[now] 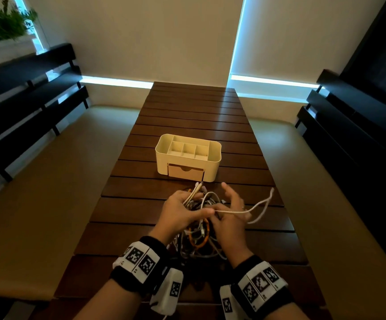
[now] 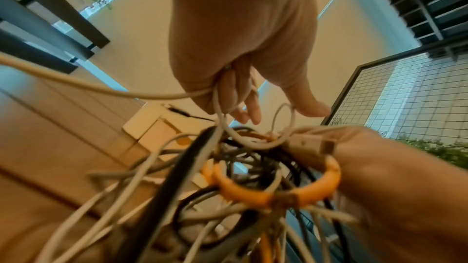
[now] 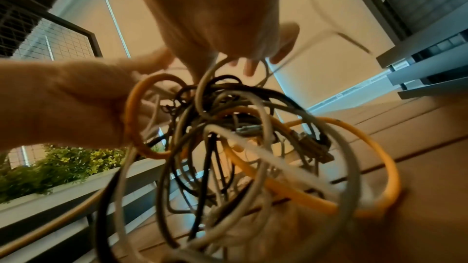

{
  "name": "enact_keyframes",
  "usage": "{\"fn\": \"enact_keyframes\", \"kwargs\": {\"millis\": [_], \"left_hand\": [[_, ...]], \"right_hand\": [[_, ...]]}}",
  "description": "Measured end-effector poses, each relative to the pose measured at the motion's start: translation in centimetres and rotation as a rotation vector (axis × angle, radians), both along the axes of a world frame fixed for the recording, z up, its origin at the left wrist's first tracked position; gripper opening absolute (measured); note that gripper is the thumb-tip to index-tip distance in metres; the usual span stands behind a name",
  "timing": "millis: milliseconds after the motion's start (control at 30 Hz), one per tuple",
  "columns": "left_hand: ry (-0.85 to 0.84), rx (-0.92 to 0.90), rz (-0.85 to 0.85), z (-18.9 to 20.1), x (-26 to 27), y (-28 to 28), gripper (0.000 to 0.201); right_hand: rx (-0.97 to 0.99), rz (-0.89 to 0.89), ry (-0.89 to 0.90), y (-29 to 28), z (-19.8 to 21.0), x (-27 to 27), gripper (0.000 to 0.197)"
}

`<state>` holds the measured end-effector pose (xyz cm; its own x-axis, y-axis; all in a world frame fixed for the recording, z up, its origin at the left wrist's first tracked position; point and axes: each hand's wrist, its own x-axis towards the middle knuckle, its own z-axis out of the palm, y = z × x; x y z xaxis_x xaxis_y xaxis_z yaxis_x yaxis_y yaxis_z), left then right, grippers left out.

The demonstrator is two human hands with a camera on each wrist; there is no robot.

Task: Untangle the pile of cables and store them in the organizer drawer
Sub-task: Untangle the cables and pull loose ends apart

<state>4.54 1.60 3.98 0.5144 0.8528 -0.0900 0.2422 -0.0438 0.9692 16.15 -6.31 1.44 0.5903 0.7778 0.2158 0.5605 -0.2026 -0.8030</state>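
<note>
Tangle of cables [image 1: 197, 229] held up between both hands above the near half of the slatted wooden table [image 1: 182, 121], a little nearer than the organizer. White, grey, black and orange strands mixed; orange cable [image 1: 199, 239] looped through the middle of the mass, its loops close to the lens in the right wrist view [image 3: 354, 197].

Left hand [image 1: 182, 214] curled around the left side of the bundle, fingers closed on several strands, white plug ends [image 1: 195, 189] sticking up past the knuckles toward the organizer. Thumb extended right, touching the white cable [image 1: 240, 211].

Right hand [image 1: 227, 218] on the right side of the bundle. In the left wrist view, thumb and lower fingers [image 2: 238, 95] closed on that white cable, which trails out from the grip in a slack line; free end [image 1: 271, 192] hanging over the table to the right. Index and neighbouring fingers seemingly raised and spread, though blurred.

Cream organizer [image 1: 188, 155] at mid-table, just beyond the hands, open-topped with divided compartments; drawer [image 1: 185, 173] in its near face shut. Nothing between bundle and drawer front.

No brand or readable writing anywhere. Square black-and-white coded markers on both wristbands [image 1: 141, 262]; small characters beside them too small to read.

Dark benches with beige cushions [image 1: 55, 199] flanking the table left and right; potted greenery [image 1: 1, 18] far left.
</note>
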Motion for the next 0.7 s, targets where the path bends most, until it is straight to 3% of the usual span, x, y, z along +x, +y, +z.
{"fn": "enact_keyframes", "kwargs": {"millis": [67,167,300,367,467,700], "left_hand": [[0.09,0.06,-0.064,-0.5,-0.2,-0.4,0.035],[0.236,0.177,-0.165,-1.4,0.3,-1.4,0.034],[0.383,0.282,-0.06,-1.8,1.3,-2.5,0.029],[0.452,0.322,-0.038,-1.7,1.5,-2.6,0.034],[0.504,0.335,-0.049,-1.3,1.5,-2.4,0.039],[0.528,0.27,-0.063,-0.9,0.5,-1.4,0.04]], "right_hand": [[0.064,-0.088,-0.146,0.0,0.1,0.2,0.006],[-0.003,0.017,-0.059,-0.1,0.4,0.5,0.015],[-0.081,0.096,-0.024,-0.4,0.9,1.7,0.018],[-0.049,0.073,0.166,-0.4,1.3,2.5,0.02],[0.114,0.032,0.645,-0.7,1.6,2.6,0.026],[0.4,0.04,1.169,-0.6,2.7,2.5,0.025]]}}
